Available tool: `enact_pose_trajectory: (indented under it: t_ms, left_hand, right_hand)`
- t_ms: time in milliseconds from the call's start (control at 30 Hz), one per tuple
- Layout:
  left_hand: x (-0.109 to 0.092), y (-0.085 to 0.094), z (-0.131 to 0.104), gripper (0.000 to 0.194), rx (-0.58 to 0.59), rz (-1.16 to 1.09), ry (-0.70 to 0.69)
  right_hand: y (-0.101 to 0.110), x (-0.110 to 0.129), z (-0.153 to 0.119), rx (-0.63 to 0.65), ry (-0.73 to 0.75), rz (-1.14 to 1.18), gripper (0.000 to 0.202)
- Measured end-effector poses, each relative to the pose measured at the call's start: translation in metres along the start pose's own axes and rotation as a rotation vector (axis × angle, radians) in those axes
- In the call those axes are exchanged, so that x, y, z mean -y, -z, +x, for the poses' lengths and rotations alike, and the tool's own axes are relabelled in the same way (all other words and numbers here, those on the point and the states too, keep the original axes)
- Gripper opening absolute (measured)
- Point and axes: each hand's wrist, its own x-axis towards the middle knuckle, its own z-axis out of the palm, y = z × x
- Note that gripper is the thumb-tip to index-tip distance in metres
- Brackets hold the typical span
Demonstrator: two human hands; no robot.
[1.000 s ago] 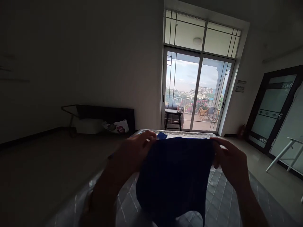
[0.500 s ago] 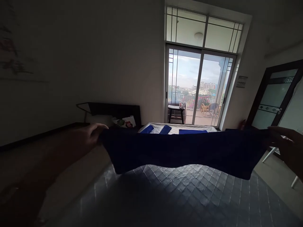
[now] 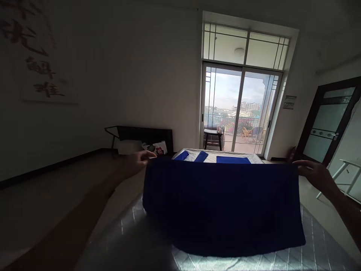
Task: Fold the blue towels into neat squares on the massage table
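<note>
A dark blue cloth (image 3: 225, 207) hangs stretched between my two hands, its top edge nearly straight. At its upper left corner my left hand (image 3: 139, 160) pinches the fabric. My right hand (image 3: 313, 173) grips the upper right corner between thumb and fingers. The cloth's lower edge hangs just over a pale covering with a diamond pattern (image 3: 307, 226); whether it touches cannot be made out. Beyond the cloth, on the far part of the covered surface, lie a small folded blue cloth (image 3: 182, 155), a narrow folded blue cloth (image 3: 201, 156) and a wider flat blue cloth (image 3: 233, 160).
A dark bench (image 3: 143, 135) with bags on it stands by the left wall. Sliding glass doors (image 3: 239, 109) are at the back, with a dark stool (image 3: 213, 137) beyond them. To the right are a white stool (image 3: 348, 173) and a dark-framed door (image 3: 329, 124).
The cloth has dropped from a lifted, rippled band to a broad hanging sheet. My hands have come closer together, and the view has tilted slightly upward.
</note>
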Motion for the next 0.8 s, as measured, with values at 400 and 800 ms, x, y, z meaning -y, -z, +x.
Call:
enact_pose_trajectory:
  t_ms: [400,800]
  left_hand:
    - [-0.033,0.027,-0.022,0.038,-0.226,-0.011,0.11]
    - [0.08,-0.082,-0.168,0.02,0.148,-0.006,0.02]
  right_hand:
    - [0.015,-0.028,0.007,-0.21,-0.02,0.177,0.02]
    - [-0.075,-0.145,-0.103,0.348,0.001,0.186,0.025]
